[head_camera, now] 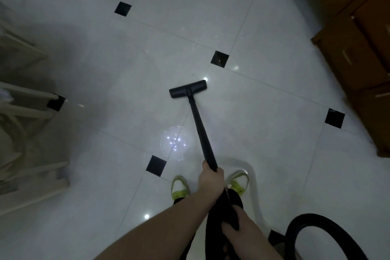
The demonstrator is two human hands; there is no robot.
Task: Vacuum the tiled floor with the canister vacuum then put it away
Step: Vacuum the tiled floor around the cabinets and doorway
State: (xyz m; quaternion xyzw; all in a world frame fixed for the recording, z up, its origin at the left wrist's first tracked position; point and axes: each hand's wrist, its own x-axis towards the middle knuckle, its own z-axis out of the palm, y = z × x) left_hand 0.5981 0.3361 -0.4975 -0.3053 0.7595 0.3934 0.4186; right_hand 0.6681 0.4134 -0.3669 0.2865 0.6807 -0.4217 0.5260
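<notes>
A black vacuum wand (200, 129) slopes from my hands down to its flat floor head (187, 88), which rests on the white tiled floor (130, 59) ahead of my feet. My left hand (211, 177) grips the wand at its upper end. My right hand (234, 232) is closed around the thick black handle and hose end lower down, close to my body. The black hose (329, 224) loops away at the bottom right. The canister itself is out of view.
Wooden cabinets with drawers (358, 53) line the right side. A pale frame of rails, like a rack or chair (27, 112), stands at the left. Small black inset tiles (219, 58) dot the floor. My two green-and-white shoes (179, 188) stand just behind the wand.
</notes>
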